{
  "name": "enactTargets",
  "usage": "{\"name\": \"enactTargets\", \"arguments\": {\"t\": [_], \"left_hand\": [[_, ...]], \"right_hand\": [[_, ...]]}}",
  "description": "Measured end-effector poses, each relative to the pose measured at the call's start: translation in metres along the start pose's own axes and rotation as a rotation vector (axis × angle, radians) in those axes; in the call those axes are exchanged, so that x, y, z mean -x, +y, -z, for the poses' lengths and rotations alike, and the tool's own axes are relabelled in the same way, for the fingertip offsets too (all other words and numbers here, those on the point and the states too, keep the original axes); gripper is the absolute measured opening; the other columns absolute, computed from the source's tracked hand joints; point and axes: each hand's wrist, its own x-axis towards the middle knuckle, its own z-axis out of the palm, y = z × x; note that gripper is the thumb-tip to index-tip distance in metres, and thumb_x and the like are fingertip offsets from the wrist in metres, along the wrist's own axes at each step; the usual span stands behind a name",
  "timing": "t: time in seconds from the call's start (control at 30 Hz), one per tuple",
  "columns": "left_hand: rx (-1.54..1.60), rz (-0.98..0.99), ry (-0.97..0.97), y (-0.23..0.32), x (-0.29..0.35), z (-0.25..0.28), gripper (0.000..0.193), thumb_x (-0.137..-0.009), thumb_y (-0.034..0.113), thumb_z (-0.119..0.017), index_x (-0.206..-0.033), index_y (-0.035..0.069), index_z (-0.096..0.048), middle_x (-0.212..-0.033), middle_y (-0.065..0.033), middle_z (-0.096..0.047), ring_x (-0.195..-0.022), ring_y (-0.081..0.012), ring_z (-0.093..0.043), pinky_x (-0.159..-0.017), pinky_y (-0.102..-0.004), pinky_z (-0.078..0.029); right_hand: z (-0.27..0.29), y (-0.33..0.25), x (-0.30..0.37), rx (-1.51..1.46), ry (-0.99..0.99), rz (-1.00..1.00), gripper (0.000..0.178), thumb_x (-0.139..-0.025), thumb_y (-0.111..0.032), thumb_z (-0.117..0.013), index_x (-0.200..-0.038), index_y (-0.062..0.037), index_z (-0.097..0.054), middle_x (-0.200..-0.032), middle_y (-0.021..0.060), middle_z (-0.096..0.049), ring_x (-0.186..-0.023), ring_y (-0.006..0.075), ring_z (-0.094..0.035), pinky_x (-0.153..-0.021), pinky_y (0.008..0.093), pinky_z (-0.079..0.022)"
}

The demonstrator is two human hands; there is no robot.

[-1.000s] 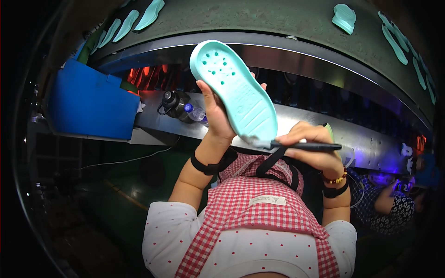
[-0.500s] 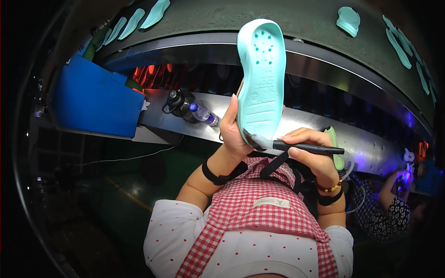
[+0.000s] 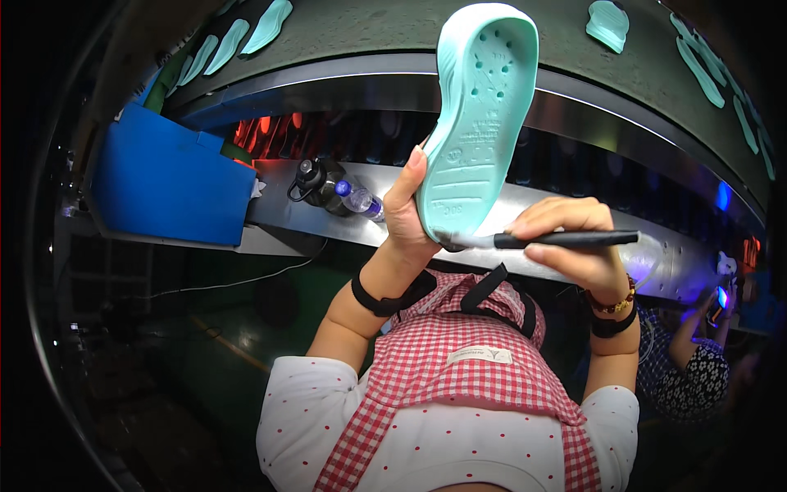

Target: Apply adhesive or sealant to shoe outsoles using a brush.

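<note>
A mint-green shoe sole is held up in front of me, its toe end pointing away and its hollowed face toward me. My left hand grips it by the heel end, thumb along the left side. Between the fingers and thumb of my right hand is a black-handled brush. Its bristles touch the rim of the heel, close to my left hand. The left fingers behind the sole are hidden.
Beyond a metal edge runs a dark conveyor belt carrying more mint soles at both sides. On the metal ledge below stand a dark jug and a clear bottle. A blue box is at left; another person sits at right.
The sole has moved up and tilted toward the right. My right hand and the brush have shifted right and slightly up, the bristles staying at the heel. A green piece behind that hand is no longer visible.
</note>
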Motion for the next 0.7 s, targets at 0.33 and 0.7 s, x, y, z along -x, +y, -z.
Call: {"name": "enactTargets", "arguments": {"t": [0.33,0.7], "left_hand": [[0.263,0.442,-0.184,0.010,-0.013,0.004,0.048,-0.089,0.033,-0.036,-0.120,-0.003,-0.043,-0.114,-0.0189,-0.052,-0.101,-0.0287,-0.055,-0.090,-0.0402,-0.042],[-0.267,0.835,-0.160,0.015,-0.016,0.003,0.040,-0.087,0.025,-0.048,-0.112,-0.007,-0.049,-0.101,-0.0161,-0.058,-0.088,-0.0197,-0.060,-0.078,-0.0293,-0.048]], "right_hand": [[0.005,-0.003,0.006,0.219,-0.039,0.084,0.019,-0.068,0.000,-0.066,-0.087,-0.0005,-0.063,-0.086,0.0118,-0.064,-0.080,0.0220,-0.062,-0.072,0.0299,-0.048],[0.018,-0.009,0.011,0.584,-0.537,-0.027,0.017,-0.070,-0.005,-0.062,-0.087,-0.0050,-0.061,-0.090,0.0082,-0.063,-0.081,0.0277,-0.061,-0.069,0.0319,-0.050]]}}
